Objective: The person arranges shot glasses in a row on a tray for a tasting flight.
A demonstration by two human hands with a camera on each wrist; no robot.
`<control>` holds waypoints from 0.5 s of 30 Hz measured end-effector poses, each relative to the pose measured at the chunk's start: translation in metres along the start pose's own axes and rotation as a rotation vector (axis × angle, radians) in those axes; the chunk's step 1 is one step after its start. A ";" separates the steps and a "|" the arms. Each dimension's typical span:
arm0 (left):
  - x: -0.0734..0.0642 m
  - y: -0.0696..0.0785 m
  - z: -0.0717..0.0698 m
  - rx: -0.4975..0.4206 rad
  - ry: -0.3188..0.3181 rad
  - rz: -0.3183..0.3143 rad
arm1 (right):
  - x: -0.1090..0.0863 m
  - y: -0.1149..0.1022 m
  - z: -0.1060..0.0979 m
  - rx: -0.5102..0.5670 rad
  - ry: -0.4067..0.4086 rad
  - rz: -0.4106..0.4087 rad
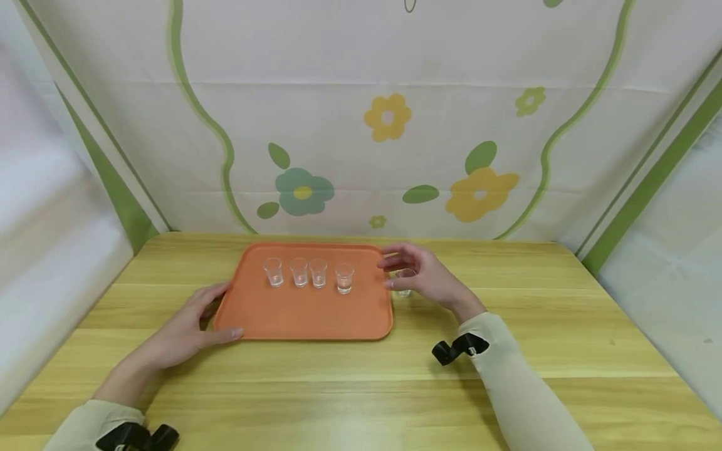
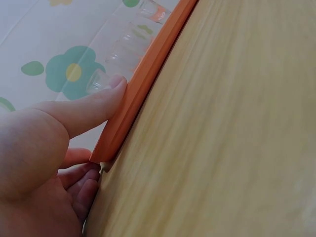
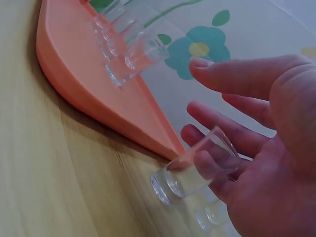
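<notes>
An orange tray [image 1: 304, 316] lies on the wooden table with several small clear shot glasses [image 1: 299, 273] standing upright in a row on it. My left hand [image 1: 183, 326] holds the tray's near left corner. Its thumb [image 2: 101, 101] presses on the rim, and its other fingers curl at the corner's outer side. Beside the tray's right edge, my right hand [image 1: 420, 272] has its fingers spread and loosely bent, holding nothing. Partly hidden behind that hand, a shot glass [image 3: 190, 168] stands on the table. A second glass base [image 3: 210, 217] shows beyond it in the right wrist view.
A white cloth with printed flowers [image 1: 387, 117] hangs behind the table's far edge. Pale cloth walls [image 1: 671, 232] stand at both sides. Bare wood surface [image 1: 361, 394] lies in front of the tray. Each wrist carries a black camera [image 1: 459, 348].
</notes>
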State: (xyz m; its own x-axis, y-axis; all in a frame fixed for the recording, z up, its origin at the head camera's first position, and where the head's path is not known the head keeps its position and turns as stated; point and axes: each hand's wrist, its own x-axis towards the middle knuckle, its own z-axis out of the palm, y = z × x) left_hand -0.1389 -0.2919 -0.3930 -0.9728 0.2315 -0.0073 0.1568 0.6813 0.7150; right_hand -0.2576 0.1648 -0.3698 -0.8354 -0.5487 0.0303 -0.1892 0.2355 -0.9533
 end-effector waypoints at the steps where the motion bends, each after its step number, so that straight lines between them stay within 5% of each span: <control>1: 0.000 0.000 0.000 -0.001 -0.001 0.001 | 0.000 0.002 -0.001 0.004 -0.013 -0.004; 15: 0.001 -0.004 0.000 -0.018 -0.007 0.003 | -0.005 0.022 -0.018 0.039 -0.110 -0.016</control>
State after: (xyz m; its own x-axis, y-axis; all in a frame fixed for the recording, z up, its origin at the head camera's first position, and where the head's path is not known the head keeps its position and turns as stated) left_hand -0.1405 -0.2940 -0.3959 -0.9711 0.2384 -0.0096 0.1568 0.6681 0.7274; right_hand -0.2669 0.1875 -0.3858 -0.7702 -0.6376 0.0148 -0.1803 0.1954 -0.9640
